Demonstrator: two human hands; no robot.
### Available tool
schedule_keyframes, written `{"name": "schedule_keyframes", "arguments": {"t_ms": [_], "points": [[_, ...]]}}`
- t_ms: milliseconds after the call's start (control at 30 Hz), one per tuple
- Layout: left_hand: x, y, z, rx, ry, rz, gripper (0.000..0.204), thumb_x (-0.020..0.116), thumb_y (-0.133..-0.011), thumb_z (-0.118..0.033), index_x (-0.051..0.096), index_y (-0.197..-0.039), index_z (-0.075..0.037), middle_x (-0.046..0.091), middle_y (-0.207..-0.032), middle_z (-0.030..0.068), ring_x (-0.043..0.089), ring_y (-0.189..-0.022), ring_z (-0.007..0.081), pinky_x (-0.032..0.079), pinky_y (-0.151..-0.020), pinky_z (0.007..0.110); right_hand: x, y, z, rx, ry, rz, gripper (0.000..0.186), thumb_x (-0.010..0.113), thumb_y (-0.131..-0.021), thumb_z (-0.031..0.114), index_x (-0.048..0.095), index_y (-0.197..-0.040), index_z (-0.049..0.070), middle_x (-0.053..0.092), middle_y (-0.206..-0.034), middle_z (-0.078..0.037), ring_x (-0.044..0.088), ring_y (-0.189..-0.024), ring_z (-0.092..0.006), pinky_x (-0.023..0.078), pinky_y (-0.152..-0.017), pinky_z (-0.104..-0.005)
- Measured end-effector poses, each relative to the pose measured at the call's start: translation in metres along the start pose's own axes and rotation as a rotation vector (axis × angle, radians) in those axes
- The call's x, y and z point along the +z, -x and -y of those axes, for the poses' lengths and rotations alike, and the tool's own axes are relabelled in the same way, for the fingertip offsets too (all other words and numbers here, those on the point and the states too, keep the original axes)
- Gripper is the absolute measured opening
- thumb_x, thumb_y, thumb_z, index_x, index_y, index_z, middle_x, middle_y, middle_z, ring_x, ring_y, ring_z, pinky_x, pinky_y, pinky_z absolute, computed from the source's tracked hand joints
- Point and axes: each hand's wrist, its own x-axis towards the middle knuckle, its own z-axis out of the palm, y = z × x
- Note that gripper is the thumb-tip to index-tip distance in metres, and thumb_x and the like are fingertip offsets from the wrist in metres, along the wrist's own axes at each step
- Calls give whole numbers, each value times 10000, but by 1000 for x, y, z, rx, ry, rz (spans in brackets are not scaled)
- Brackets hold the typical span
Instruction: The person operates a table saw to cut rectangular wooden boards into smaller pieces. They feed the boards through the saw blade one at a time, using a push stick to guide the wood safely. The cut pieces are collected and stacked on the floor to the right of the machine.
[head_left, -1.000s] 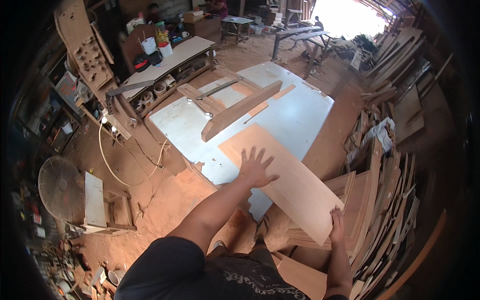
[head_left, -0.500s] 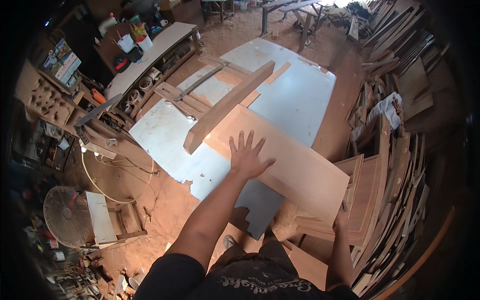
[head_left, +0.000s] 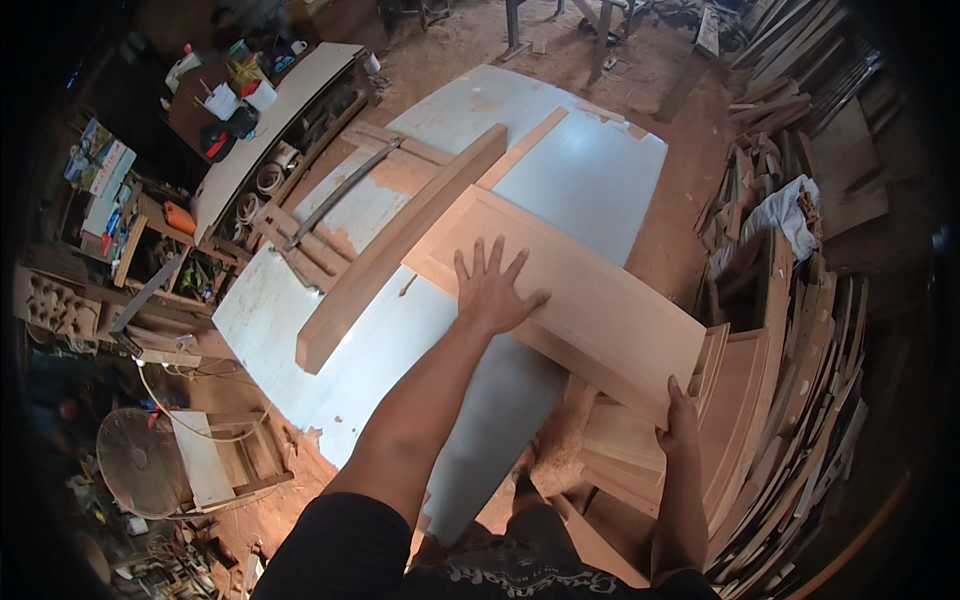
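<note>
A: Where did the framed wooden panel (head_left: 570, 290) lie?

B: It lay aslant on the white table (head_left: 590, 170), its near end jutting past the edge over a stack of similar panels (head_left: 640, 450).

A: And the hands?

B: The left hand (head_left: 492, 293) rested flat on the panel's face, fingers spread, grip fully open and closed on nothing. The right hand (head_left: 680, 425) had its grip closed on the panel's near corner.

A: What lay beside it?

B: A long thick plank (head_left: 400, 245) touched the panel's far corner; scrap boards (head_left: 800, 330) stood right of the table.
</note>
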Motion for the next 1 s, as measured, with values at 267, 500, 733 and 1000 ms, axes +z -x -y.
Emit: {"name": "schedule_keyframes", "arguments": {"t_ms": [267,500,733,1000], "points": [[11,-113,-46,34,-31,50,981,382,-944,-889,277,-1723,-301,139,-1809,132,34,-1665,408,-13,-1290,689,-43,-120,22,-108,-52,84,656,712,-1051,355,496,-1546,-16,593,-1515,-149,554,-1398,-274,455,-1157,-423],[33,-29,-159,324,92,42,1001,476,-923,-876,311,-1711,-281,198,-1792,153,117,-1659,396,-11,-1302,662,-180,-3,-9,-40,-189,9,719,624,-1082,476,431,-1621,41,554,-1579,-158,537,-1441,-284,448,-1185,-428],[62,76,-219,515,1135,-19,682,818,-959,-347,560,-1548,-121,363,-1701,245,288,-1609,411,282,-1289,519,-298,182,17,-161,85,-565,773,532,-1115,540,470,-1568,-83,569,-1548,-189,609,-1368,-251,476,-1147,-362],[35,192,-144,476,884,184,490,794,-981,-328,696,-1364,-40,604,-1525,190,578,-1418,377,458,-1177,483,-216,192,75,-136,1053,-812,760,578,-1057,657,767,-1119,-76,658,-705,-79,643,-638,-182,500,-588,-374]]}}
